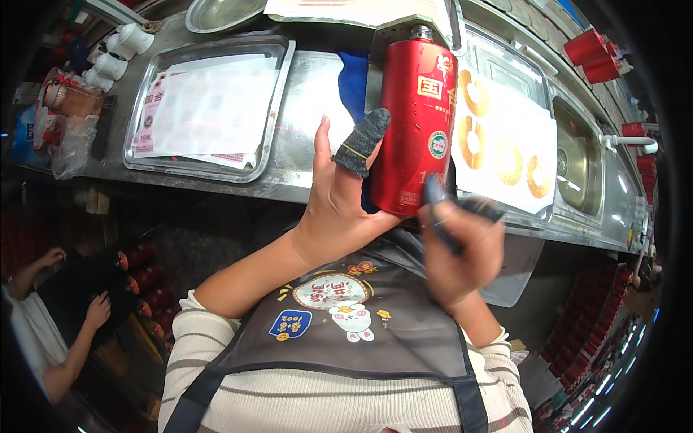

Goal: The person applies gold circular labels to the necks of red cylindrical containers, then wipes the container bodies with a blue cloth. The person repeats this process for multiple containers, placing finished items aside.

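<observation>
A glossy red bottle with pale and gold printing lies tilted on its metal support, its short neck at the far end. Against its left side and lower end rests my left hand, thumb spread, a grey knitted cover on one finger. Close to the bottle's lower right, my right hand is curled and blurred by motion. It grips a small dark tool whose kind is too blurred to tell. Dark covers show on fingers of that hand. Blue cloth lies behind the bottle.
At left, a clear tray holds printed sheets; at right, another tray holds a white sheet with gold ring-shaped pieces. Beyond it is a steel sink with a pipe. A metal bowl stands at the back. Another person's hands show lower left.
</observation>
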Demonstrator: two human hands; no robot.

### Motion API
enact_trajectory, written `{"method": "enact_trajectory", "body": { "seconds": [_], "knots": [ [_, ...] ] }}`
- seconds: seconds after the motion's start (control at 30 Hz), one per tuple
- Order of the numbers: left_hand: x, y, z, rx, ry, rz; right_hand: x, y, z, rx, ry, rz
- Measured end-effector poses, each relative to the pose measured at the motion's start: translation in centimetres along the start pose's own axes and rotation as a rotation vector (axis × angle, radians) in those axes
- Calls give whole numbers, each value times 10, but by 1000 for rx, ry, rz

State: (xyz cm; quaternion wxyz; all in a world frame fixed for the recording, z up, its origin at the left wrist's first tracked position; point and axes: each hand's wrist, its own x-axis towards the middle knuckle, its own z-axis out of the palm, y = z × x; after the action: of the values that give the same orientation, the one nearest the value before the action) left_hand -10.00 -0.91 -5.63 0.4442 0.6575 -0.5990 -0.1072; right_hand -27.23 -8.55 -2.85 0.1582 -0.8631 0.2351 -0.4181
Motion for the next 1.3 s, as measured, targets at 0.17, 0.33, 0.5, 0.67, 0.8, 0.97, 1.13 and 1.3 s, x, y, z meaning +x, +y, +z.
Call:
{"method": "enact_trajectory", "body": {
  "seconds": [0.17,0.33,0.5,0.67,0.8,0.97,1.13,1.3],
  "knots": [
    [-4,-13,8,-89,68,48,-1,-21,0,265,-186,-120],
    [-2,-7,7,-65,64,-11,32,4,-2,45,129,80],
    [-4,-15,15,-81,45,-32,20,-1,8,16,-159,-272],
    [-12,-8,9,-216,45,-113,20,-17,-18,92,-289,-103],
    [-15,-7,37,-98,176,32,23,-19,-25,31,-426,-465],
    [-15,10,15,-209,88,-25,33,-22,-39,73,-413,-247],
    [-17,22,-1,-53,42,-65,89,-10,-24,282,-506,99],
    [-10,32,2,-58,77,4,156,58,12,342,-71,201]
  ]
}}
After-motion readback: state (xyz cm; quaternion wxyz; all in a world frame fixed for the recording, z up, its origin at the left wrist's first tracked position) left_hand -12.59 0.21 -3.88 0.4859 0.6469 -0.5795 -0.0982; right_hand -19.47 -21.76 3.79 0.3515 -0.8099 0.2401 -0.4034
